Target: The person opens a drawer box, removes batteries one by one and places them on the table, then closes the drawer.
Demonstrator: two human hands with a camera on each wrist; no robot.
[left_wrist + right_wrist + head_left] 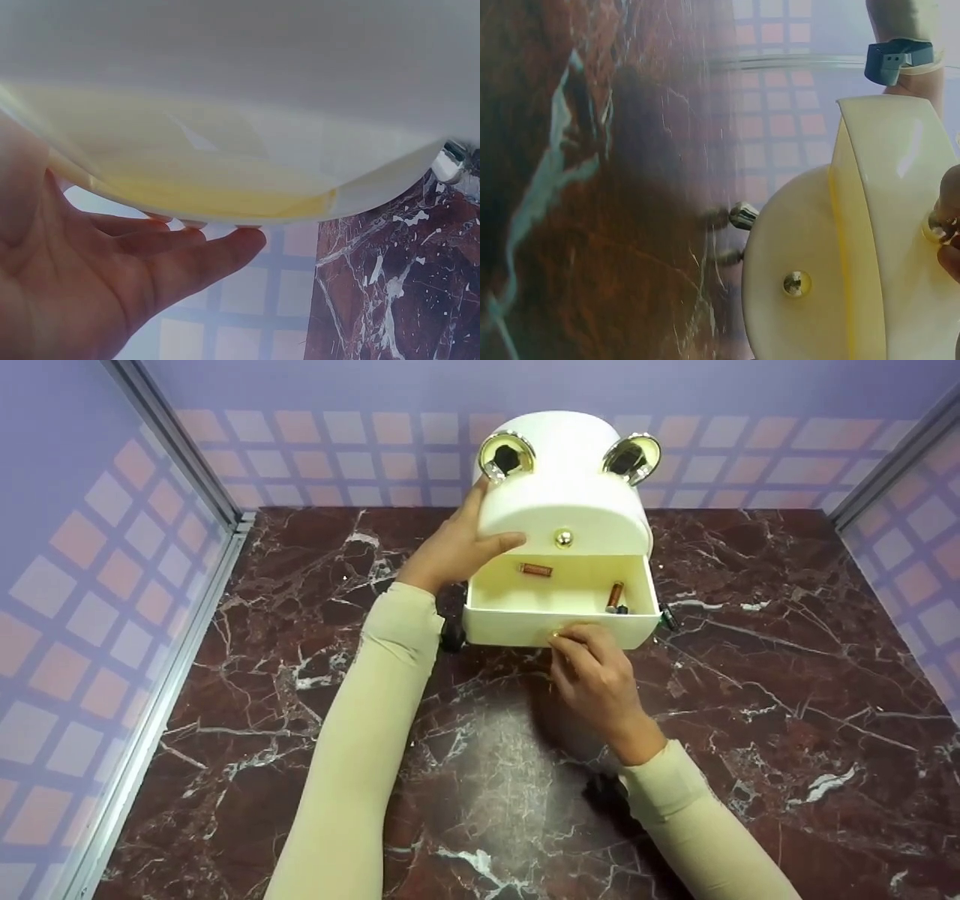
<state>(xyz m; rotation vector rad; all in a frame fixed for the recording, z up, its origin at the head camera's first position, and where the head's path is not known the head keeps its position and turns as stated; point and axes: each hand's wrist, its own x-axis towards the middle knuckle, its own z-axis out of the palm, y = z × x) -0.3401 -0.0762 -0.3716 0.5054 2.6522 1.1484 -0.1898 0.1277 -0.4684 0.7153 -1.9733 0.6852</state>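
Observation:
A white drawer box [562,495] with a rounded top stands on the marbled table. Its lower drawer [487,626] is pulled out. Inside lie an orange battery [535,571] at the left and another battery [615,595] at the front right, beside small dark bits. My left hand [465,540] rests on the box's left side, thumb across the front and fingers fairly straight, as the left wrist view also shows. My right hand [596,671] pinches the round gold knob [934,227] of the lower drawer. The upper drawer's gold knob [564,538] is untouched.
Two gold-rimmed round pieces [507,456] stick up from the box top. A small green and dark object [667,617] lies right of the drawer. Tiled-pattern walls [360,442] enclose the table [750,675] at the back and sides.

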